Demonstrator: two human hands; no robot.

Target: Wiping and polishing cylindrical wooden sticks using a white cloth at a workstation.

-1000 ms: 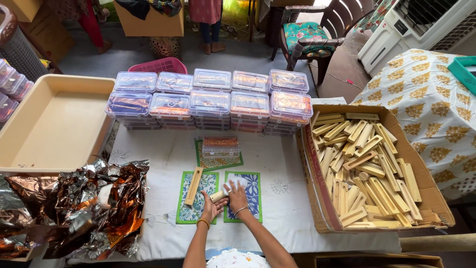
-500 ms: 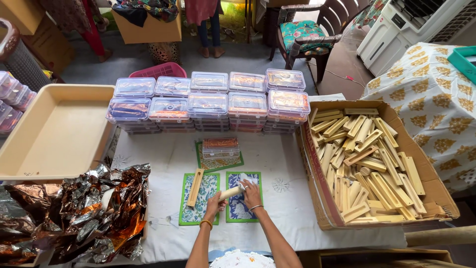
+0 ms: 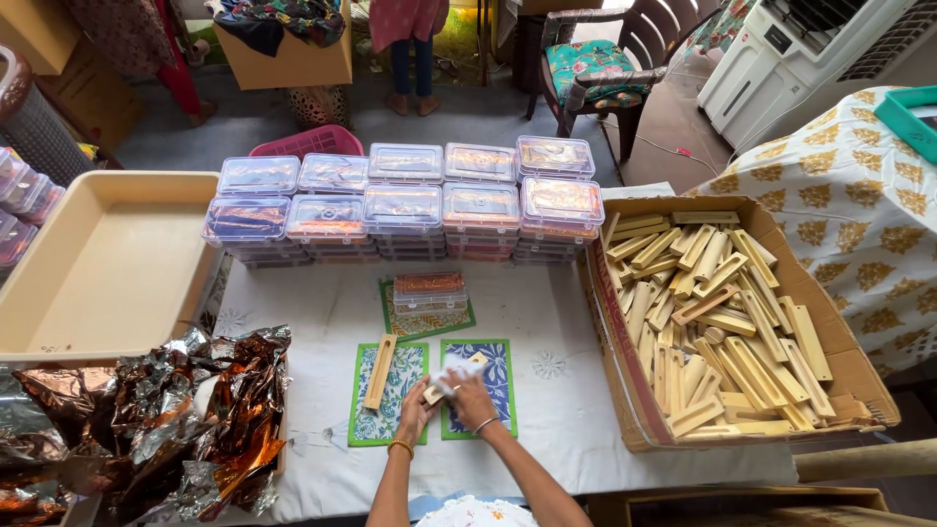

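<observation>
A wooden block is being handled over a patterned mat on a white-covered table.

The table is flanked by a cardboard box heaped with pale wooden blocks on the right and a shallow beige tray on the left, with crumpled foil piled below the tray. Stacks of clear lidded containers are lined along the far edge. Three floral mats are laid in the middle: one green mat carries a wooden strip lying lengthwise, and a small container is set on another. On the blue mat a wooden block is gripped by the left hand, fingers closed around its near end. A white cloth is pinched in the right hand and pressed against the block.
</observation>
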